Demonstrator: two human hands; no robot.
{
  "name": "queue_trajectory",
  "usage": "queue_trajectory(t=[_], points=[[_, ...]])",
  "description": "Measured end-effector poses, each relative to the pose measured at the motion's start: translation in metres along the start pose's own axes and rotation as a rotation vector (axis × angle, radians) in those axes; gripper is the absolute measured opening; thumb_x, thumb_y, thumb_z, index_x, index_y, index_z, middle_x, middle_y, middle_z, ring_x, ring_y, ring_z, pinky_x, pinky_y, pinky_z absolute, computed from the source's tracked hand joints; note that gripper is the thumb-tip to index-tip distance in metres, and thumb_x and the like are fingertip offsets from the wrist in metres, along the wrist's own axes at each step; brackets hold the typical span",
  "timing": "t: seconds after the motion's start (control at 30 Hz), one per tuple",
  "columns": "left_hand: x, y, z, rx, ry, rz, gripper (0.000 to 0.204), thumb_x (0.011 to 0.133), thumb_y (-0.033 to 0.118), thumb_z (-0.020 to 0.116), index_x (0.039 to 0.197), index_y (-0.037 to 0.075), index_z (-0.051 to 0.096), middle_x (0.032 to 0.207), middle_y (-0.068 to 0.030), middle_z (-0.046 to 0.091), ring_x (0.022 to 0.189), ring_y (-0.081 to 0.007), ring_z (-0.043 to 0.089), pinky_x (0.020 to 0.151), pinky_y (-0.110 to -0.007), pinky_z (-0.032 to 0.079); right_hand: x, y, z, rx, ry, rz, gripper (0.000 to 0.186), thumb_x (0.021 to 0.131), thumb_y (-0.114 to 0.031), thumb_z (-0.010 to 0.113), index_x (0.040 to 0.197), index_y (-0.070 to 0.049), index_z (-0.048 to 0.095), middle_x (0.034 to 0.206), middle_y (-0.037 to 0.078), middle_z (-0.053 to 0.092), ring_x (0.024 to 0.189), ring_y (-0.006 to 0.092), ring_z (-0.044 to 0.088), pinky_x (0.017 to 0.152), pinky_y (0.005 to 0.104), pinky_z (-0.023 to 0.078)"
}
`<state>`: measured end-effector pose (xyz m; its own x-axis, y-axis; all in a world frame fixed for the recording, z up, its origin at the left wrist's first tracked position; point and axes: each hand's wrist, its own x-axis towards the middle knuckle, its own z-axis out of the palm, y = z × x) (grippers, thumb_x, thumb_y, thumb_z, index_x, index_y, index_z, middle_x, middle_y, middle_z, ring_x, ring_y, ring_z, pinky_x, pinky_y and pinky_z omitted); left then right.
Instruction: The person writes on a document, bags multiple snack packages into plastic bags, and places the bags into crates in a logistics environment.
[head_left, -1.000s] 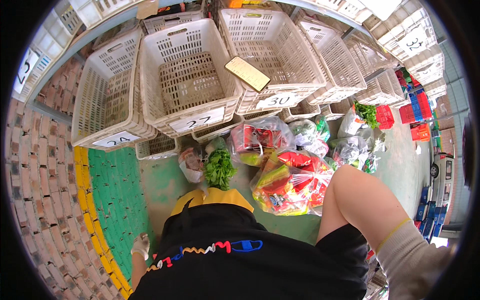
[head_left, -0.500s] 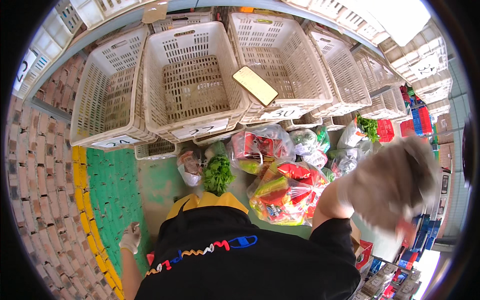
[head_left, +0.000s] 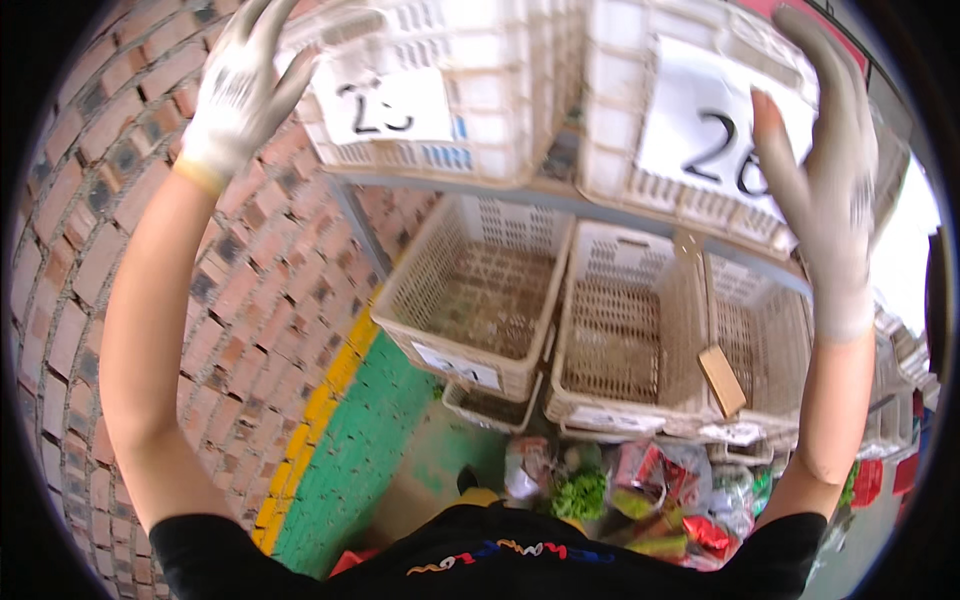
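Both my hands are raised, in pale work gloves with fingers apart. At the upper left, my left hand (head_left: 235, 100) is open beside the front left corner of a white plastic crate (head_left: 500, 110) on the upper shelf. Whether its fingertips touch that crate I cannot tell. My right hand (head_left: 835, 190) is open at the upper right, its thumb in front of the paper label (head_left: 690, 125) on a second white crate (head_left: 615, 140). Neither hand holds anything visible. What the upper crates contain is hidden.
Below the grey shelf rail (head_left: 490, 192) stand slatted crates (head_left: 470, 345), a phone (head_left: 722, 380) lying across one rim. Bagged groceries (head_left: 660, 480) and leafy greens (head_left: 580, 495) lie on the floor. A brick wall (head_left: 240, 350) is at the left, by a yellow line (head_left: 300, 445).
My view has shifted up and left toward the upper shelf. My left hand has risen from low beside me. My right hand, blurred before, is now up beside the right-hand upper crate.
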<state>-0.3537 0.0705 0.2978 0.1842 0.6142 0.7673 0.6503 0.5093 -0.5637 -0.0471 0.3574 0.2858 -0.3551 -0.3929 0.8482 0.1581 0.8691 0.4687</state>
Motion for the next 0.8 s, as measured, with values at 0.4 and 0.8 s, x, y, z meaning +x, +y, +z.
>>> queue_trajectory(t=[0.4,0.8], points=[[0.067,-0.096,0.042,-1.147,-1.093,-0.3,0.053,0.082,0.041,0.06,0.117,0.003,0.051,0.114,-0.0161,0.057,0.107,-0.0227,0.055,0.078,-0.024,0.048,0.042,0.044,0.096,-0.593,-0.213,0.321,0.054,0.091,-0.055,0.032,0.092,-0.008,0.059,0.095,0.012,0.062,0.091,0.0294,0.059,0.082,0.0423,0.044],[-0.142,-0.018,-0.26,-0.777,-0.739,0.006,0.023,0.061,0.02,0.076,0.076,0.009,0.063,0.068,-0.0048,0.062,0.062,-0.0195,0.06,0.057,-0.031,0.049,0.175,-0.028,0.168,0.071,-0.419,0.311,0.064,0.072,-0.036,0.063,0.122,0.0,0.046,0.114,0.021,0.056,0.101,0.0382,0.055,0.089,0.0376,0.042]])
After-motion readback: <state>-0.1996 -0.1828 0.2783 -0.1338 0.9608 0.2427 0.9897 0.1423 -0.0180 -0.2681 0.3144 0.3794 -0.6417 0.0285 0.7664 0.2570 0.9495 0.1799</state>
